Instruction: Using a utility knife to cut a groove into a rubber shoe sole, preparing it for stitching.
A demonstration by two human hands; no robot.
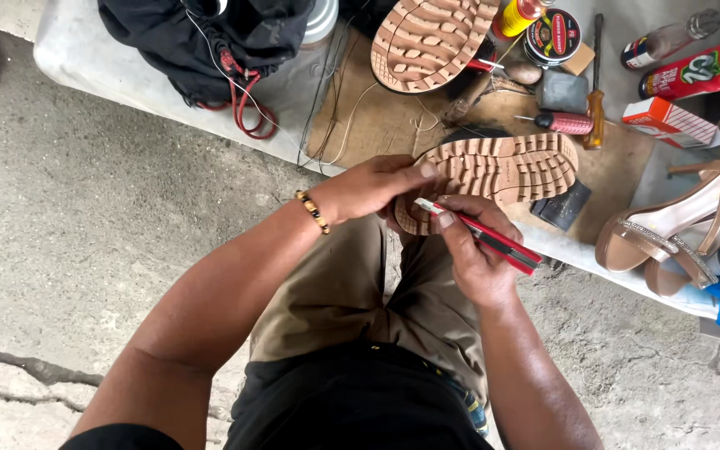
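View from above of a seated person working on a shoe sole at the edge of a low counter (85, 58). The left hand (372, 187) grips the near end of a tan lugged sole (497, 171), thumb on the tread and the remaining fingers curled out of sight beneath it. The heel end of the sole is covered by both hands, so its outline there cannot be made out. The long axis of the sole runs roughly left to right, rising slightly towards the right; the tread faces up and the free rounded end points right, above the counter. The right hand (477, 250) has its fingers pressed together around a red utility knife (481, 235), the index finger laid along its top. The knife lies on a diagonal, its tip up-left against the sole's near edge and its butt down-right past the palm; the blade itself is too small to resolve. A beaded bracelet (313, 211) circles the left wrist. A second tan sole (435, 37) is cut off by the top edge, as is a black bag (202, 37). A red-handled screwdriver (564, 123) lies behind the held sole. Strappy heeled sandals (677, 225) and a blue item run off the right edge
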